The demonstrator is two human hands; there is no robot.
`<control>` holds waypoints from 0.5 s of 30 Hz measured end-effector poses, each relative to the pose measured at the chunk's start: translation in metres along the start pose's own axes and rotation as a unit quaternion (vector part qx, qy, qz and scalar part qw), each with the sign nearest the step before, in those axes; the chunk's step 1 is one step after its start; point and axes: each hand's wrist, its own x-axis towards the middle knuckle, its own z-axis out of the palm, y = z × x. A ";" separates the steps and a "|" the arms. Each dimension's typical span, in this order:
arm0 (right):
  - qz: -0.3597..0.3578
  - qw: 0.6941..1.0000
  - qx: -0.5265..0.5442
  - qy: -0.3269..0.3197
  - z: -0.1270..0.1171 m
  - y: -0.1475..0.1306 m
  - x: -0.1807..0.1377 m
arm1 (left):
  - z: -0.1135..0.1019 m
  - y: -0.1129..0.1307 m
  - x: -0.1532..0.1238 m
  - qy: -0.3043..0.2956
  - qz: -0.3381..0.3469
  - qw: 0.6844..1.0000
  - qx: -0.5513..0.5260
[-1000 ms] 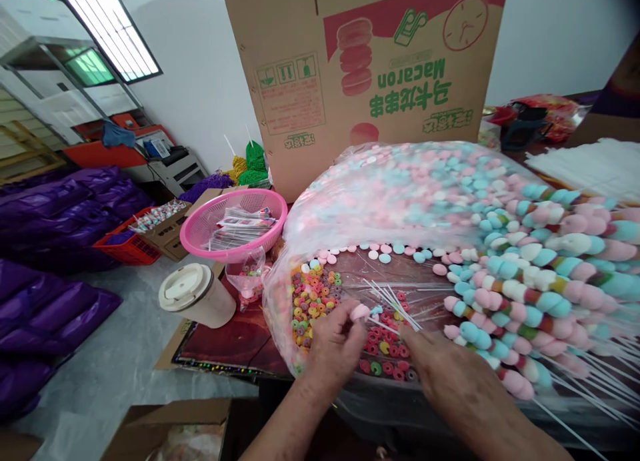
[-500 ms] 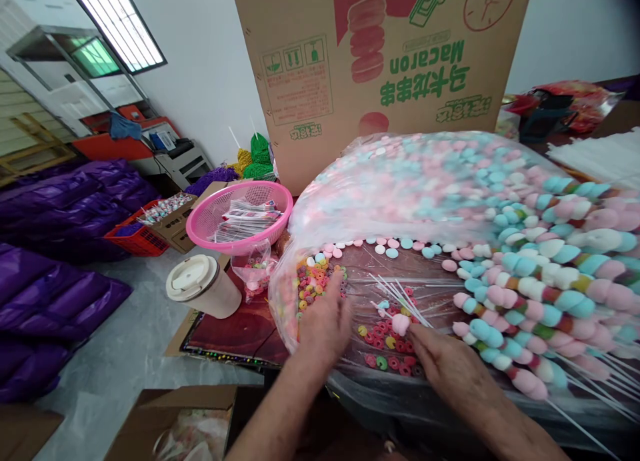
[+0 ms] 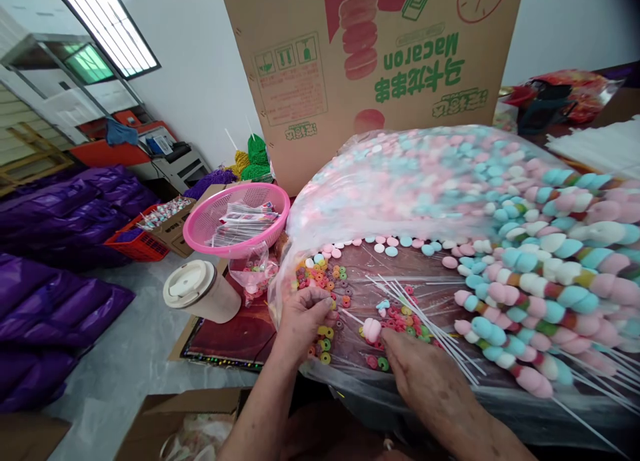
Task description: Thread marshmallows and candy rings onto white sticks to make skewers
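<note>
My right hand (image 3: 430, 374) grips a thin white stick that carries a pink marshmallow (image 3: 371, 330); the stick's bare tip (image 3: 351, 315) points left. Close to that tip, the fingers of my left hand (image 3: 303, 318) are pinched together on what looks like a small yellowish ring candy (image 3: 333, 305), partly covered by the fingertips. Loose ring candies (image 3: 325, 345) lie around my left hand. More red and green rings (image 3: 407, 321) are scattered beyond my right hand, beside a bundle of bare white sticks (image 3: 425, 321).
Finished marshmallow skewers (image 3: 555, 281) are piled on the right. A plastic-covered heap of pastel marshmallows (image 3: 400, 188) lies behind, before a large carton (image 3: 300, 68). At left stand a lidded cup (image 3: 210, 294) and a pink basket (image 3: 200, 241) of packets.
My left hand has closed into a pinch at the ring candies. My right hand has moved left with the marshmallow stick, and the bare sticks now lie lower and further right.
</note>
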 end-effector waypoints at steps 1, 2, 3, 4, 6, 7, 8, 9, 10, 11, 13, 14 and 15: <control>0.008 1.000 -0.003 -0.011 -0.001 -0.004 0.001 | 0.001 0.000 -0.003 -0.013 -0.026 0.999 -0.036; 0.015 1.000 -0.008 -0.019 -0.002 -0.007 0.001 | 0.003 -0.001 -0.005 -0.025 -0.048 0.996 -0.068; 0.022 0.999 -0.013 -0.025 -0.003 -0.010 0.001 | 0.005 -0.002 -0.007 -0.036 -0.065 0.993 -0.094; 0.028 0.999 -0.020 -0.029 -0.004 -0.011 0.001 | 0.006 -0.003 -0.009 -0.045 -0.079 0.989 -0.115; 0.040 0.998 -0.037 -0.029 -0.004 -0.013 0.000 | 0.010 -0.008 -0.012 -0.052 -0.091 0.983 -0.149; 0.046 0.997 -0.045 -0.030 -0.004 -0.013 -0.001 | 0.013 -0.010 -0.014 -0.051 -0.092 0.981 -0.162; 0.052 0.997 -0.054 -0.030 -0.004 -0.013 -0.002 | 0.015 -0.013 -0.017 -0.053 -0.094 0.980 -0.169; 0.055 0.996 -0.061 -0.029 -0.002 -0.012 -0.003 | 0.017 -0.016 -0.020 -0.058 -0.095 0.979 -0.169; 0.057 0.996 -0.066 -0.028 -0.001 -0.011 -0.004 | 0.019 -0.019 -0.023 -0.069 -0.093 0.981 -0.156; 0.056 0.996 -0.067 -0.025 0.001 -0.009 -0.004 | 0.021 -0.021 -0.025 -0.087 -0.083 0.985 -0.126; 0.047 0.998 -0.046 -0.012 0.005 -0.003 -0.003 | 0.022 -0.022 -0.026 -0.112 -0.031 0.993 -0.029; 0.040 0.999 -0.026 0.000 0.008 0.000 -0.003 | 0.022 -0.021 -0.024 -0.098 0.016 0.994 0.036; 0.033 0.999 -0.006 0.015 0.010 0.004 -0.002 | 0.021 -0.019 -0.020 -0.068 0.070 0.989 0.109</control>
